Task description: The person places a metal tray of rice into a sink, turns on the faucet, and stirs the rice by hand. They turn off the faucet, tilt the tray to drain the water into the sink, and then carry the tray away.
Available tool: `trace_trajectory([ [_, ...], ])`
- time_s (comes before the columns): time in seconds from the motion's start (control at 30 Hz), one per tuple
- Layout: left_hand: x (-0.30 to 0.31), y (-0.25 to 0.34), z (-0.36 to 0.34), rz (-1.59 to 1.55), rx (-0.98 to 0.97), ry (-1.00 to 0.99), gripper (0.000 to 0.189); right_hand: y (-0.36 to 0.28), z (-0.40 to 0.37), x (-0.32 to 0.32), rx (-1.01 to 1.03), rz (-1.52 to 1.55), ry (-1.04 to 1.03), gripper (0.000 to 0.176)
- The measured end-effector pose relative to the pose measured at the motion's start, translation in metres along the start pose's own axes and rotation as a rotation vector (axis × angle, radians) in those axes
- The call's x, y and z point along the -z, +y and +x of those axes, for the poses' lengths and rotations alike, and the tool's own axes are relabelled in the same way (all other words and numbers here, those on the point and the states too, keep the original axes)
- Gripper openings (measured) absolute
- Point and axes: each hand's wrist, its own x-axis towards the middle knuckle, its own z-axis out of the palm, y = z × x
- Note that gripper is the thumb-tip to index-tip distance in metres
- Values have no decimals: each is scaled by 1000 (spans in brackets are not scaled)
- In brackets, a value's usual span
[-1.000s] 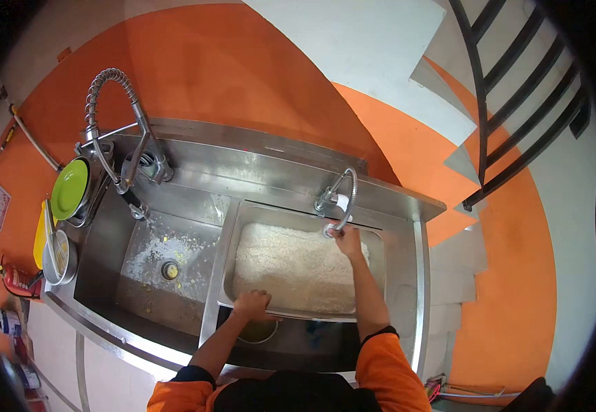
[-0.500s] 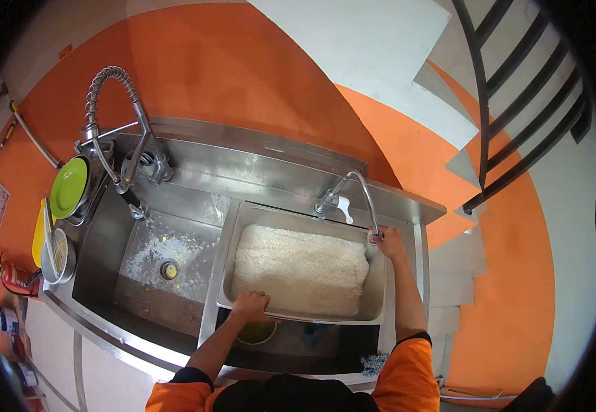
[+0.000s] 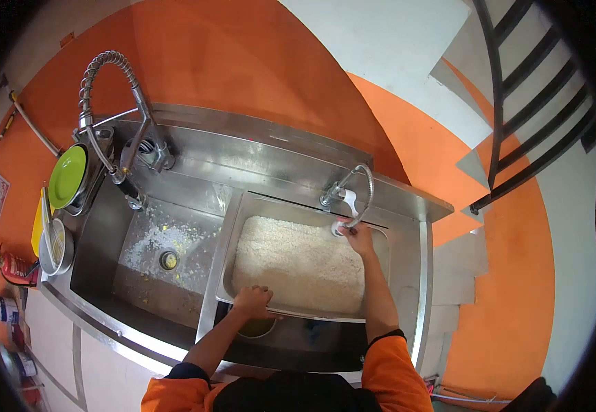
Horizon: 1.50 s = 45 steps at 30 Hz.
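Note:
A steel pan (image 3: 226,281) holding white grains (image 3: 298,261), partly under cloudy water, rests over the right sink basin. My left hand (image 3: 253,302) is closed on the pan's near rim, left of its middle. Over the pan's far right part, my right hand (image 3: 358,238) has its fingers closed round the white-tipped end of the flexible faucet (image 3: 369,189). The faucet's base stands behind the pan, beside a white lever (image 3: 350,200). Whether water is running cannot be made out.
White and yellow scraps surround the drain (image 3: 168,259) in the left basin. A tall spring faucet (image 3: 135,89) rises behind it. At the left stand a green plate (image 3: 68,176) and a bowl (image 3: 60,255). Black railings (image 3: 497,103) are at upper right.
My right hand has moved left with the faucet end, from the pan's right edge to over the grains. My left hand still holds the near rim.

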Motion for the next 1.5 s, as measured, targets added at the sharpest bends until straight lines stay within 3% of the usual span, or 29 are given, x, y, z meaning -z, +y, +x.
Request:
trace_trajectory([
  [0.1,-1,0,1,-32,13,9,78,21,10,-35,115,202,46,25],
  [0.23,5,4,1,-9,23,-16,79,-17,5,-49,67,275,11,25],
  [0.43,4,5,2,20,40,-26,79,-48,7,-87,134,623,-7,28],
  [0.57,9,8,2,24,62,-53,77,-64,4,-95,35,672,30,27],
  [0.63,9,4,1,16,50,-50,76,-58,2,-83,57,606,93,28],
  [0.7,6,3,1,-3,39,-48,75,-37,-3,-64,17,198,164,30],
  [0.77,5,4,2,33,67,-39,73,-3,-4,-46,5,13,178,30],
  [0.97,-1,-3,2,-11,68,-35,72,-4,-24,32,-76,-229,100,32],
  [1.07,-3,-7,3,-33,68,-45,72,35,-20,50,34,-490,97,30],
  [1.27,-4,-11,3,-63,50,-43,73,6,-30,86,-22,-405,71,32],
  [1.5,3,-1,0,-42,36,-8,74,8,-21,14,-47,-206,177,28],
])
